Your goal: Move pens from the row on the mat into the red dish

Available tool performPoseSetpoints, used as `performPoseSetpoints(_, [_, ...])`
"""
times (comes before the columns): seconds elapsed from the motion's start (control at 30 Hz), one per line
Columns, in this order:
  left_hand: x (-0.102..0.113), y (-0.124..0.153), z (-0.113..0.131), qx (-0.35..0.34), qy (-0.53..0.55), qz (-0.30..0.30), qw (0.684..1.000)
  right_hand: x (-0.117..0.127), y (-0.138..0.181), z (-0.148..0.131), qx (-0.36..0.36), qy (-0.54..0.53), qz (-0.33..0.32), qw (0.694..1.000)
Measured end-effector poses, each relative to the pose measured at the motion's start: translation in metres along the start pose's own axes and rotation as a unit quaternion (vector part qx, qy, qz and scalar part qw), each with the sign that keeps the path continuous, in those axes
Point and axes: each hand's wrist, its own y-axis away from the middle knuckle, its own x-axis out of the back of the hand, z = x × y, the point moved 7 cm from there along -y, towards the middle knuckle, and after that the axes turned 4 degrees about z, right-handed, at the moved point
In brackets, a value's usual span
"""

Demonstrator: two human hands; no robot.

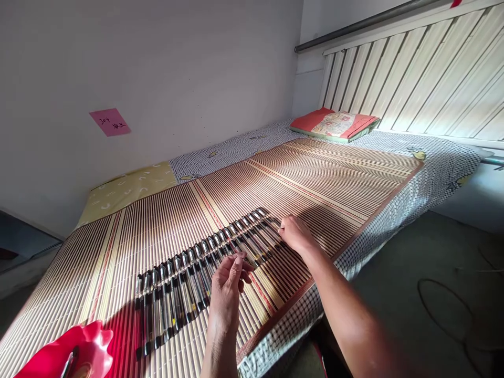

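A long row of several black-capped pens [197, 268] lies side by side on a striped bamboo mat [315, 184] that covers a bed. My left hand [228, 286] hovers over the middle of the row, fingers bent and pinched together near the pens; what they hold, if anything, is hidden. My right hand [295, 233] rests palm down at the row's right end, its fingertips touching the last pens there.
A red scalloped bowl [66, 354] sits at the mat's near left corner. A folded red and floral pillow [334, 125] lies at the far end by the slatted headboard [413, 79]. A pink note [110, 122] is stuck on the wall. The floor is to the right.
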Motion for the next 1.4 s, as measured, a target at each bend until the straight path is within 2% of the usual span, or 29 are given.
performPoseSetpoints(0.33, [0.001, -0.003, -0.003, 0.007, -0.016, -0.025, 1.0, 0.0, 0.001, 0.004, 0.003, -0.017, 0.006, 1.0])
performPoseSetpoints(0.77, [0.0, -0.002, -0.003, 0.006, -0.02, -0.017, 1.0, 0.005, -0.002, 0.032, 0.006, -0.009, 0.0, 1.0])
performPoseSetpoints(0.93, [0.0, -0.001, -0.003, -0.001, -0.009, 0.0, 1.0, 0.001, -0.003, 0.03, 0.006, -0.011, -0.001, 1.0])
performPoseSetpoints(1.4, [0.0, -0.003, -0.004, 0.008, -0.017, -0.017, 1.0, 0.0, -0.003, 0.017, 0.022, -0.026, -0.003, 0.999])
